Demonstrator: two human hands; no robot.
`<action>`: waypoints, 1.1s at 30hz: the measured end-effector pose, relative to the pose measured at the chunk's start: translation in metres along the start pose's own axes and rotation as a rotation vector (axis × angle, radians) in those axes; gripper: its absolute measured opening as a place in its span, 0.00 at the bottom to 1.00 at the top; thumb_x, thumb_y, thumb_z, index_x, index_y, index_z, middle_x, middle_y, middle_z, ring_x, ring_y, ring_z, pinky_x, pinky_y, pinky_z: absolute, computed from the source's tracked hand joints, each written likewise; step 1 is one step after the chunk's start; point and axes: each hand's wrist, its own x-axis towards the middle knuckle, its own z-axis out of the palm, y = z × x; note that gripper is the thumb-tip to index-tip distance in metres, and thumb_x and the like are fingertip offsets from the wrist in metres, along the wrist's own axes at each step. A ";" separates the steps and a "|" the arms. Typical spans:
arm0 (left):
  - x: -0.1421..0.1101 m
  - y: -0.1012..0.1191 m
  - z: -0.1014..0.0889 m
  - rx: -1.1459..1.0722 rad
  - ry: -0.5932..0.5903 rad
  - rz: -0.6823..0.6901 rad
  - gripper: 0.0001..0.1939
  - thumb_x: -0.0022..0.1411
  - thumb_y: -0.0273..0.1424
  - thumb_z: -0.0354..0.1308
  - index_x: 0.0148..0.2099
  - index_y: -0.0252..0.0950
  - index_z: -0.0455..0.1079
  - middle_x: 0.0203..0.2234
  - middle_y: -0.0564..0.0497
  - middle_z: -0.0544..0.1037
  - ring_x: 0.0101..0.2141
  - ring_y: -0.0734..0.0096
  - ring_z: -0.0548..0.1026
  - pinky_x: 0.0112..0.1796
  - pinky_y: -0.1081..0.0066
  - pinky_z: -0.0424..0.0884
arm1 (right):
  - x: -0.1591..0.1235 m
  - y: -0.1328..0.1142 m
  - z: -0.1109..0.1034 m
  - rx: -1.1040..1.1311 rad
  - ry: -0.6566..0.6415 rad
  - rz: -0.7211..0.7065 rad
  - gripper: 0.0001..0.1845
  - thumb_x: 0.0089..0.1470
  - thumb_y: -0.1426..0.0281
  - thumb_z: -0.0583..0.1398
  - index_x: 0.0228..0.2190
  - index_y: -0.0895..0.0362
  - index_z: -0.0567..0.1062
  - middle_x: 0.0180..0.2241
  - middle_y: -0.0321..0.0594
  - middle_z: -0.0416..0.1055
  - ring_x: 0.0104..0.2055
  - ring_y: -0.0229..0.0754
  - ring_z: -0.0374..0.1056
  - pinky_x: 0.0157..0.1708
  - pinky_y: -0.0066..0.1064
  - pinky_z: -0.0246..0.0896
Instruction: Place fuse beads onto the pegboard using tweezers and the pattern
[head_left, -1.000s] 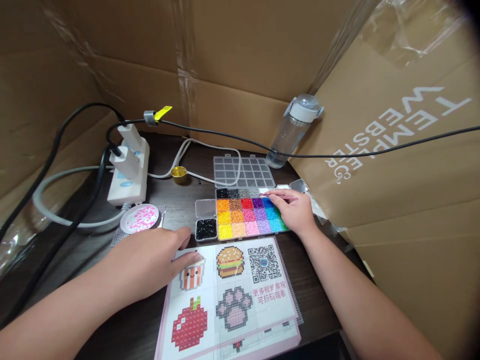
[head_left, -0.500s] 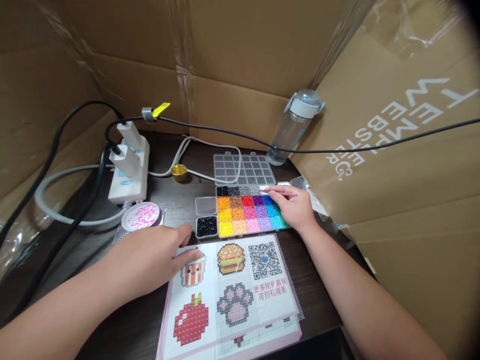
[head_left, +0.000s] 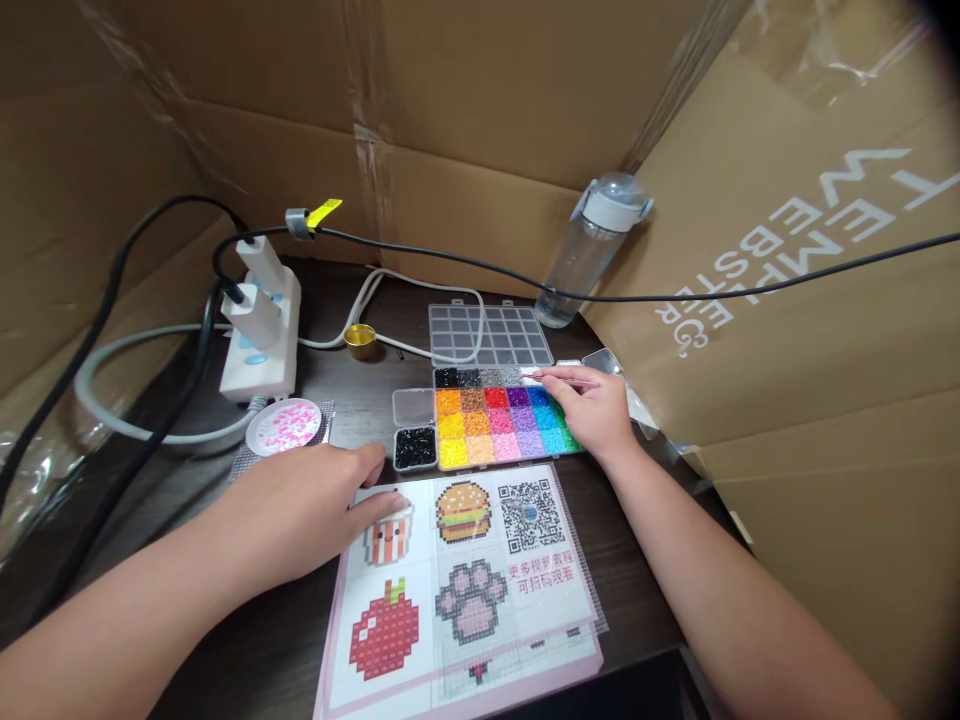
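Observation:
My right hand (head_left: pixel 596 412) pinches slim pinkish tweezers (head_left: pixel 576 382) at the back right of a compartment bead box (head_left: pixel 480 467). The tweezer tips are over the white and grey end of its back row; whether they grip a bead is too small to tell. Colour-sorted beads fill the box, and its clear lid (head_left: pixel 491 336) lies folded back. My left hand (head_left: pixel 300 510) rests with thumb and index finger apart on the upper left of a pattern sheet (head_left: pixel 532 620), by the popcorn-cup picture. Burger, paw and apple pictures show on the sheet. A small open box of black beads (head_left: pixel 415 449) sits beyond my left fingers.
A white dish (head_left: pixel 256 434) of pink and white beads stands left, beside a power strip (head_left: pixel 259 370) with plugs. Behind are a gold cup (head_left: pixel 361 342) and a water bottle (head_left: pixel 581 260). A black cable (head_left: pixel 450 262) crosses before cardboard walls (head_left: pixel 465 190).
My right hand still holds the tweezers at the back row, their angle slightly changed. My left hand stays on the sheet. The whole view has shifted very slightly.

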 end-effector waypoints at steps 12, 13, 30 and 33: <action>0.004 -0.001 0.004 0.068 -0.027 0.009 0.25 0.57 0.56 0.45 0.38 0.42 0.67 0.26 0.44 0.77 0.28 0.55 0.74 0.26 0.64 0.57 | -0.038 -0.023 -0.036 0.160 0.009 0.008 0.06 0.52 0.64 0.65 0.33 0.52 0.81 0.36 0.41 0.81 0.37 0.45 0.77 0.39 0.41 0.75; 0.005 -0.002 0.005 0.071 -0.032 0.010 0.25 0.56 0.57 0.45 0.38 0.42 0.67 0.26 0.44 0.77 0.28 0.55 0.74 0.26 0.64 0.56 | -0.045 -0.026 -0.041 0.150 -0.027 0.008 0.06 0.52 0.65 0.65 0.33 0.51 0.82 0.35 0.40 0.81 0.37 0.45 0.77 0.39 0.41 0.74; 0.010 -0.003 0.009 0.069 -0.052 -0.028 0.26 0.54 0.61 0.45 0.35 0.44 0.66 0.24 0.44 0.76 0.27 0.52 0.74 0.26 0.62 0.57 | -0.093 -0.014 -0.050 0.075 -0.473 0.102 0.06 0.54 0.66 0.64 0.33 0.50 0.84 0.33 0.40 0.81 0.35 0.42 0.75 0.36 0.33 0.71; 0.009 -0.003 0.010 0.076 -0.044 -0.020 0.26 0.54 0.61 0.45 0.35 0.44 0.66 0.24 0.43 0.76 0.28 0.52 0.74 0.26 0.62 0.57 | -0.093 -0.015 -0.050 0.051 -0.483 0.105 0.06 0.54 0.66 0.64 0.33 0.50 0.84 0.33 0.41 0.81 0.35 0.43 0.75 0.36 0.33 0.71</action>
